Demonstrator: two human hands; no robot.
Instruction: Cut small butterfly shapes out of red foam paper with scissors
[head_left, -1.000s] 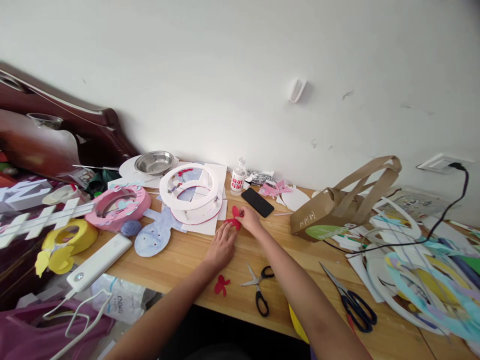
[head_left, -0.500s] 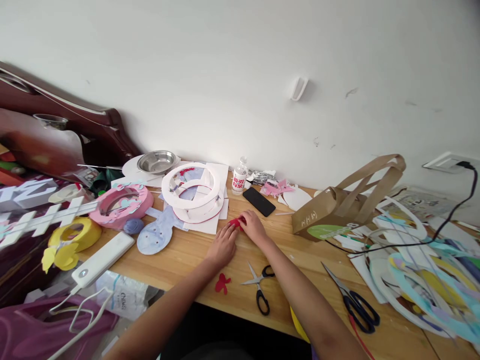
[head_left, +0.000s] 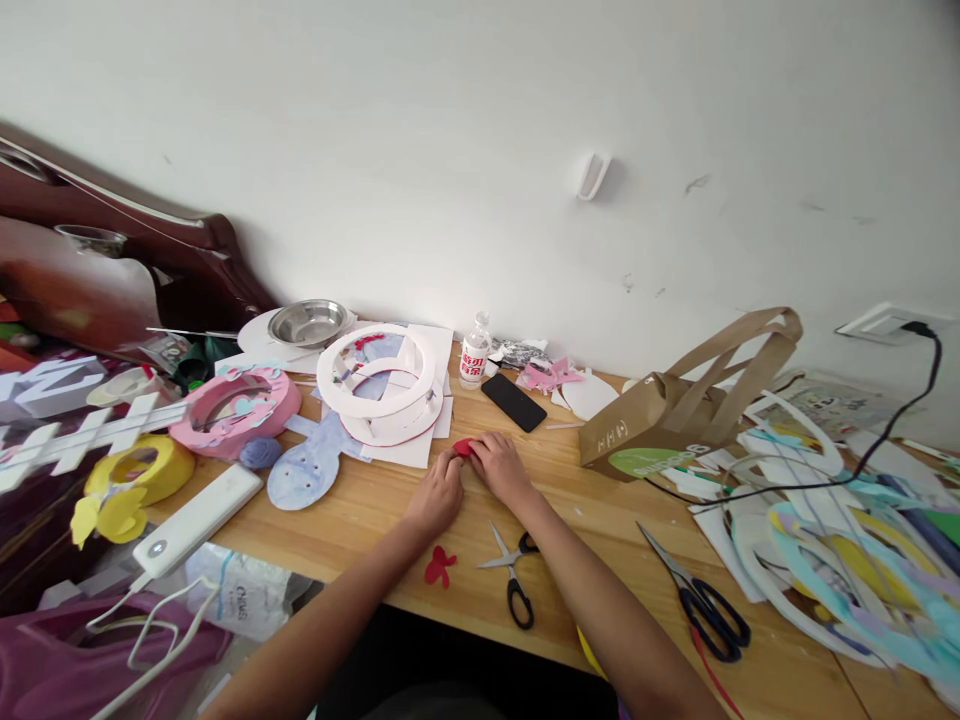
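My left hand (head_left: pixel 436 493) and my right hand (head_left: pixel 498 464) meet over a small red paper cutout (head_left: pixel 463 447) on the wooden table (head_left: pixel 352 520). Both hands have their fingers curled and pressed on it; most of the cutout is hidden under them. A second red cutout (head_left: pixel 439 566) lies loose near the table's front edge, just below my left wrist. Small black-handled scissors (head_left: pixel 512 578) lie beside my right forearm.
White foam rings (head_left: pixel 384 385), a pink ring (head_left: pixel 234 407), a steel bowl (head_left: pixel 309 322), a small bottle (head_left: pixel 475 352) and a black phone (head_left: pixel 514 402) stand behind the hands. A brown paper bag (head_left: pixel 675 415), larger scissors (head_left: pixel 705 605) and a heap of coloured cutouts (head_left: pixel 847 540) lie right. A white power bank (head_left: pixel 196 520) lies left.
The red cutout, raised between my fingers a second ago, has come down toward the table and my hands have closed over it, drawing slightly toward me.
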